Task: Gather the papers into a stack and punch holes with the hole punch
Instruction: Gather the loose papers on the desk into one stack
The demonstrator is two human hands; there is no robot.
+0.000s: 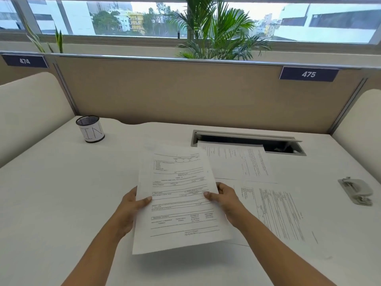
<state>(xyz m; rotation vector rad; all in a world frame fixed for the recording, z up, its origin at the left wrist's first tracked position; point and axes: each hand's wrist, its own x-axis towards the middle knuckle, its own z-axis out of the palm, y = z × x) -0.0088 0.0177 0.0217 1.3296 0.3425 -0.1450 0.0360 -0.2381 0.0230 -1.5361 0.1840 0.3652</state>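
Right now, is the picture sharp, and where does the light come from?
Head view: daylight from the window; a faint shadow on the desk under the held paper; the wide lens bows the partition top; print on the paper is blurred, the 475 sign readable.

All my feed gave me of the person was two arms, coming in from the bottom edge of the frame. The left forearm [97, 250] at lower left and the right forearm [278, 246] at lower right were bare along their whole visible length, slim and smooth. The left hand [132, 203] and right hand [225, 198], near the centre, were bare as well. Each thumb showed a short, rounded nail; most of the other fingers were hidden from me.
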